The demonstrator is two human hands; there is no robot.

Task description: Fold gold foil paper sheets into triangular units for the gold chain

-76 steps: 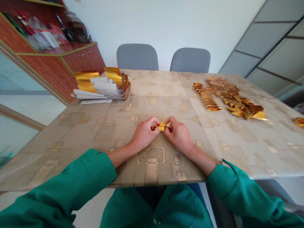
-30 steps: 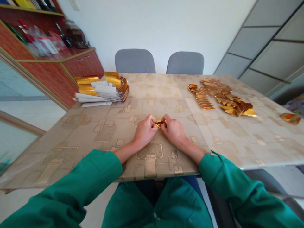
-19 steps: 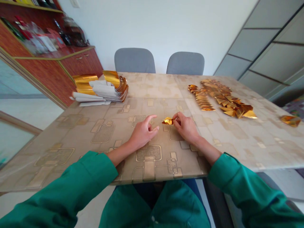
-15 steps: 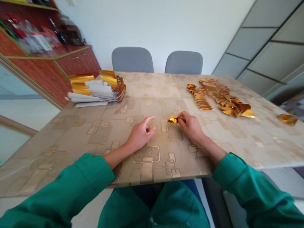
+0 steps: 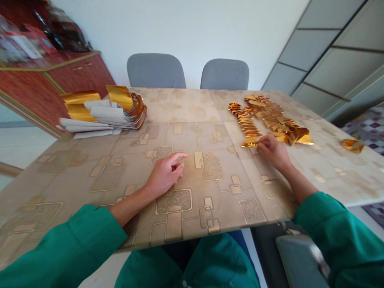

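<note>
My right hand (image 5: pixel 273 151) pinches one end of a folded gold foil paper piece (image 5: pixel 249 143) between thumb and fingertips. That piece is at the near end of a curved row of similar folded gold pieces (image 5: pixel 248 124); whether it touches the row I cannot tell. More such pieces lie in a thicker band (image 5: pixel 277 118) just behind my right hand. My left hand (image 5: pixel 165 174) hovers over or lies on the patterned tablecloth with nothing in it, index finger stretched out, the other fingers curled.
A bent stack of gold and white paper sheets (image 5: pixel 115 114) sits at the table's far left. One separate gold piece (image 5: pixel 353 145) lies at the right. Two grey chairs (image 5: pixel 156 71) stand behind the table (image 5: pixel 120 224). A reddish wooden cabinet (image 5: pixel 81 76) is at the left.
My right hand has carried the folded gold piece rightward from the table's middle to the row. My left hand stays near the middle with its index finger out. The view has shifted slightly right.
</note>
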